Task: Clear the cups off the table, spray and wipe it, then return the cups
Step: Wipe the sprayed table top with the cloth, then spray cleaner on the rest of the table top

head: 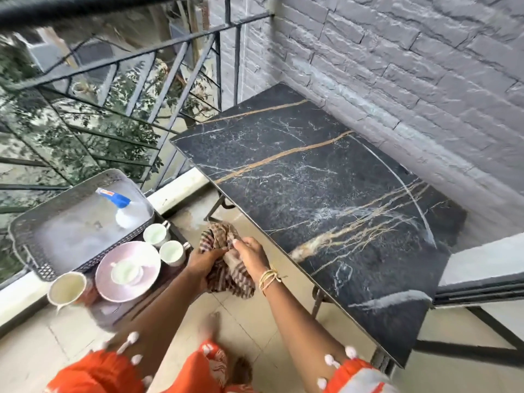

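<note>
A black marble table (320, 194) with gold and white veins stands against the brick wall, bare of cups. Both hands hold a striped brown cloth (226, 276) in the air just left of the table's near edge: my left hand (202, 265) grips it from the left, my right hand (251, 255) grips it from the right. To the left, on a low stand, sit two small white cups (156, 234) (171, 252), a pink plate (127, 272) bearing a cup on a saucer, and a larger white cup (67, 287). A spray bottle (122, 205) with a blue head lies in a grey tray (31, 242).
A black metal railing (141, 89) runs along the left side, trees behind it. A grey brick wall (397, 66) backs the table. A dark chair (482, 279) stands at the right. Pale floor tiles (269, 330) lie below, with a bare foot showing.
</note>
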`<state>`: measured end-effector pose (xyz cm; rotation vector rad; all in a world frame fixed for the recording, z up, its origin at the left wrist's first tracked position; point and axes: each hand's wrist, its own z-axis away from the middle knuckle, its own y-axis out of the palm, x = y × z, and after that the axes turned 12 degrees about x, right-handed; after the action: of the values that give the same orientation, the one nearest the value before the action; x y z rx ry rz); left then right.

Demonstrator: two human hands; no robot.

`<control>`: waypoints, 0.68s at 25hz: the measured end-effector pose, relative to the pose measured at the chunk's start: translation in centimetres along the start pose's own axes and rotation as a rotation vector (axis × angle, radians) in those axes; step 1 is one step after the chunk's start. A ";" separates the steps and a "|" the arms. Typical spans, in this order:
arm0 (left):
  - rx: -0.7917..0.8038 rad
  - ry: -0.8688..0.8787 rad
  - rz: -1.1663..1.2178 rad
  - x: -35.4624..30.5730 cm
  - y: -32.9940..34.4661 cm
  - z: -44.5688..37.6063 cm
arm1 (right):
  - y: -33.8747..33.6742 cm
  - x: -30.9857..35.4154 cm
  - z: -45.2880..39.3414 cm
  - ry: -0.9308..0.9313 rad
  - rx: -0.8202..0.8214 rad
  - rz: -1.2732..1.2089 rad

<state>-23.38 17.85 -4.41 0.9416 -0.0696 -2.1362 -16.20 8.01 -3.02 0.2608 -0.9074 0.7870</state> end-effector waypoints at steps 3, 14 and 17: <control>-0.147 0.111 0.096 -0.1 -3.1 1.5 | 2.5 -0.7 0.0 -0.039 0.179 -0.122; -0.429 0.212 0.054 -7.5 -21.4 1.3 | 20.9 5.2 -7.1 -0.041 0.395 0.093; -0.454 0.191 0.034 -10.0 -27.1 -0.8 | 26.5 7.0 -10.2 -0.064 0.398 0.131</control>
<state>-36.02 43.62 -8.11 0.8548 0.4713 -1.9039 -26.22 35.19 -6.76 0.5815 -0.8285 1.0856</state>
